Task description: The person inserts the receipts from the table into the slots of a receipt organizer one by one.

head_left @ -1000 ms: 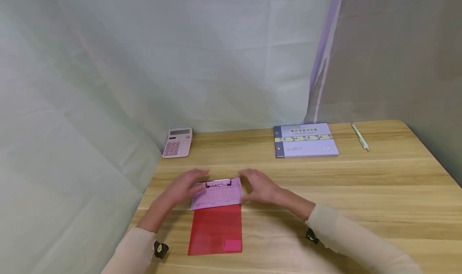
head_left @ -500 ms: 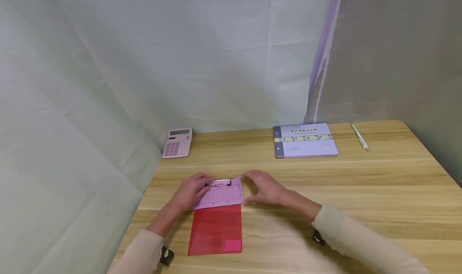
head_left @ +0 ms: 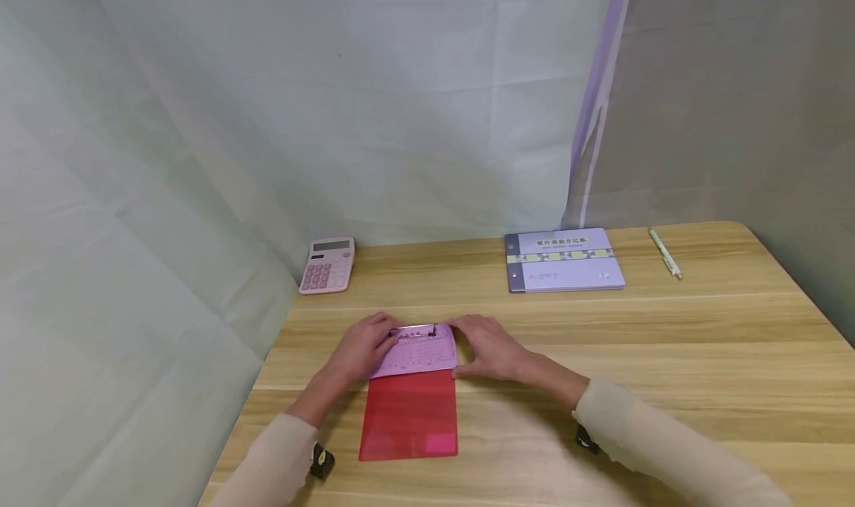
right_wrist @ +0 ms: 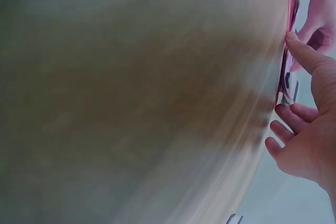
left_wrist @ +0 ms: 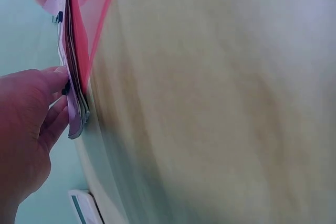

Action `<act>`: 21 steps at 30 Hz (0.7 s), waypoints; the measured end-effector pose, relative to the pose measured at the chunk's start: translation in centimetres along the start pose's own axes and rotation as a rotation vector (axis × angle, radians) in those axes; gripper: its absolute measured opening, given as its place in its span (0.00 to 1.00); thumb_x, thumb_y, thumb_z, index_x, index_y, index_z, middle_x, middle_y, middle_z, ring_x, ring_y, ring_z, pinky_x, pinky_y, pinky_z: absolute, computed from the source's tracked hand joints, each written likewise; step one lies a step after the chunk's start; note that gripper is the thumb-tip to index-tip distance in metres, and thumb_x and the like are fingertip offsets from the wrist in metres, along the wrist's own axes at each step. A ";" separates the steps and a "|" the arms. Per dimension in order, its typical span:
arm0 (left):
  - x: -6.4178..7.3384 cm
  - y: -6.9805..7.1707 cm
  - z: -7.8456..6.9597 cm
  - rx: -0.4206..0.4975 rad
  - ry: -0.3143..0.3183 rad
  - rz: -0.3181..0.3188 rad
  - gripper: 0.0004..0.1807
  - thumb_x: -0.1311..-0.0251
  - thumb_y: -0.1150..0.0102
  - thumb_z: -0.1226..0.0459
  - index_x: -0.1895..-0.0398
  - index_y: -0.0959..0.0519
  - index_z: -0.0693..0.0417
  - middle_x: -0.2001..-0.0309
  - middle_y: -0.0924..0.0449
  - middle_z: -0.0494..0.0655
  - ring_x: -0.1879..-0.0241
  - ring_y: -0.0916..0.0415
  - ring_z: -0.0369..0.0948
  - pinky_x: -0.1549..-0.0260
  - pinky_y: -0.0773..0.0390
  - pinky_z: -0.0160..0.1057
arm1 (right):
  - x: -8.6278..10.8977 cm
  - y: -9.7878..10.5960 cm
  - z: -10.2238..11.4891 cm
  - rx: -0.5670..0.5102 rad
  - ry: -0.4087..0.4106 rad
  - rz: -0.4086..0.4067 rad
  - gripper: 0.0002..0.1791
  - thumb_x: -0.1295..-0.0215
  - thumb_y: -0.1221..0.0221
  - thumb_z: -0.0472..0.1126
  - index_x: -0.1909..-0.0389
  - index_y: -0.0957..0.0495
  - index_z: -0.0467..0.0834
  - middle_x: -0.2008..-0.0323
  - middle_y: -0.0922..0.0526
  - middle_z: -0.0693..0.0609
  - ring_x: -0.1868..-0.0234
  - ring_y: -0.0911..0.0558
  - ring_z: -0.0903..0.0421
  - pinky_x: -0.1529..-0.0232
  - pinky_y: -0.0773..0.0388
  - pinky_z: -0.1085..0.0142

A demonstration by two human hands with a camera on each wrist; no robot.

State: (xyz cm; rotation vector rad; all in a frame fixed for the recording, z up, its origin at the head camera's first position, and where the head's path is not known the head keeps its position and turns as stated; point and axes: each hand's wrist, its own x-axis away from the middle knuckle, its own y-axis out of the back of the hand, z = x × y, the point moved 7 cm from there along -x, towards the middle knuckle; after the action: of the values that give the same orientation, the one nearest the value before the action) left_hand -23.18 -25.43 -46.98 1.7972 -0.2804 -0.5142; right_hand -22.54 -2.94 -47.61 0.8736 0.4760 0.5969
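Note:
A red translucent clipboard (head_left: 407, 414) lies on the table, a pink printed form (head_left: 417, 355) under its metal clip (head_left: 413, 331). My left hand (head_left: 364, 350) grips the clip end at the left, thumb over the form beside the clip's black tip. In the left wrist view the same hand (left_wrist: 26, 124) has its fingers around the far edge of the layered sheets. At the right edge, my right hand (head_left: 493, 350) spans the form with thumb and index finger at its two corners. The right wrist view shows that hand (right_wrist: 310, 119) with loosely spread fingers touching the edge.
A pink calculator (head_left: 327, 265) sits at the table's back left. A bound ledger (head_left: 568, 266) lies back right of the hands, with a pale green pen (head_left: 666, 253) farther right. Fabric sheets (head_left: 427, 106) hang behind the wooden table (head_left: 634, 388).
The clipboard and form have shifted slightly right and away from me, along with my left hand. The form's right edge has come up against my right hand, which has barely moved.

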 end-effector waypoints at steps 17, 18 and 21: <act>-0.7 0.0 0.4 -0.025 0.033 0.047 0.19 0.27 0.33 0.58 0.37 0.16 0.51 0.43 0.17 0.48 0.40 0.21 0.51 0.37 0.23 0.55 | 1.2 2.3 -3.1 0.007 -0.107 -0.033 0.51 0.46 0.19 0.54 0.25 0.30 0.37 0.28 0.25 0.41 0.26 0.29 0.40 0.24 0.37 0.43; -0.5 0.2 0.6 -0.018 0.043 0.052 0.20 0.28 0.33 0.58 0.36 0.16 0.51 0.42 0.18 0.49 0.39 0.21 0.51 0.36 0.23 0.56 | 1.5 2.7 -3.5 -0.005 -0.118 -0.033 0.51 0.44 0.19 0.53 0.24 0.31 0.38 0.27 0.26 0.40 0.25 0.30 0.39 0.24 0.37 0.43; 0.4 0.9 1.2 0.016 0.091 0.056 0.23 0.28 0.33 0.57 0.33 0.18 0.52 0.39 0.19 0.50 0.36 0.23 0.52 0.34 0.25 0.57 | 2.9 4.5 -4.7 -0.044 -0.141 -0.052 0.50 0.42 0.21 0.52 0.23 0.32 0.38 0.26 0.28 0.39 0.25 0.31 0.38 0.24 0.37 0.41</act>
State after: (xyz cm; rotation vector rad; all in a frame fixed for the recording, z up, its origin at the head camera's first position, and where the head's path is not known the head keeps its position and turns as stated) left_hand -23.36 -26.87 -46.46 1.8171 -0.2719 -0.3909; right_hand -24.50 3.88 -46.92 0.8523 0.3556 0.4927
